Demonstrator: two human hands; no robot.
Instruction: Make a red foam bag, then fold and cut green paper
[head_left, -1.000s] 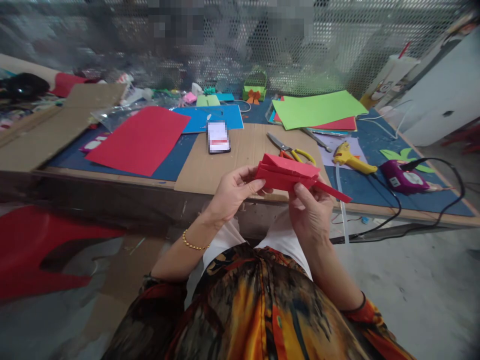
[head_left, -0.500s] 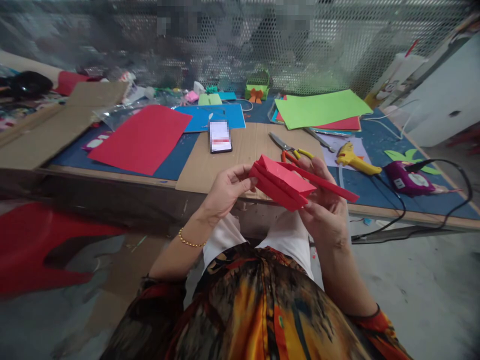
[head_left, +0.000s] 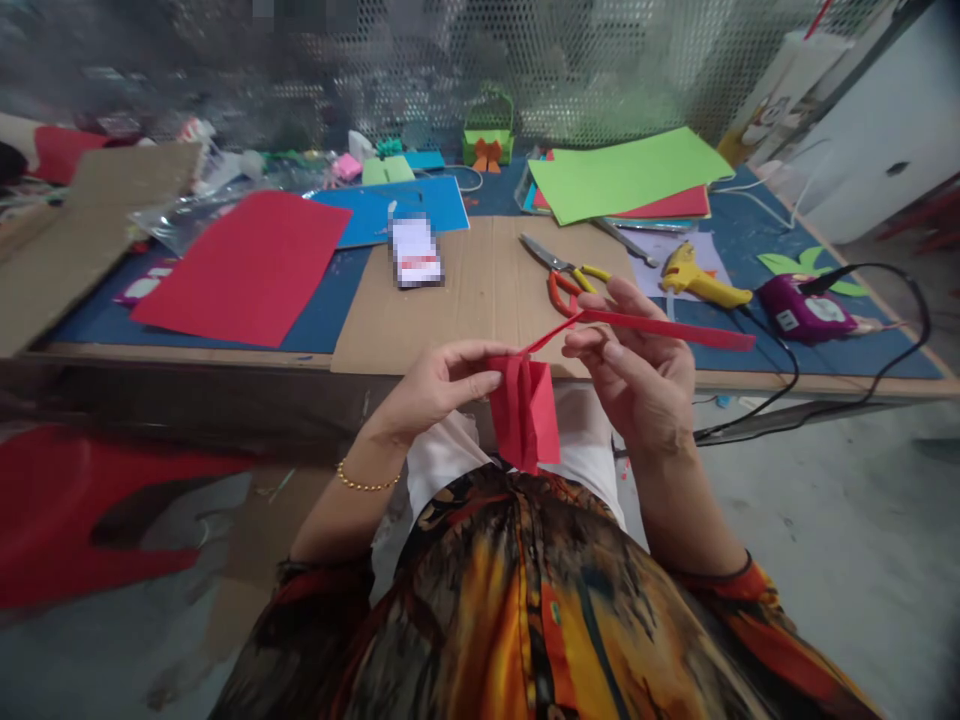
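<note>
My left hand [head_left: 442, 390] pinches the top edge of a small red folded-paper box [head_left: 525, 415], which hangs over my lap with its pleated side showing. A long red paper strip [head_left: 697, 332] leads up from the top of the box, bends, and runs off to the right. Between the fingers of my right hand [head_left: 637, 365] passes this strip; the fingers are partly spread and curled around it. Just beyond my right fingertips, scissors [head_left: 559, 270] with orange and yellow handles lie on a cardboard sheet [head_left: 457, 320].
A phone [head_left: 416, 250] lies on the cardboard. Red paper [head_left: 247, 270] is at left, green sheets [head_left: 630, 175] at back right. A yellow glue gun [head_left: 701, 280] and a purple device [head_left: 806, 308] with a black cable sit at right. A green paper basket [head_left: 487, 145] stands at the back.
The red box has turned upright and dropped lower in my left hand. My right hand has come off the box and now has the strip, drawn out to the right.
</note>
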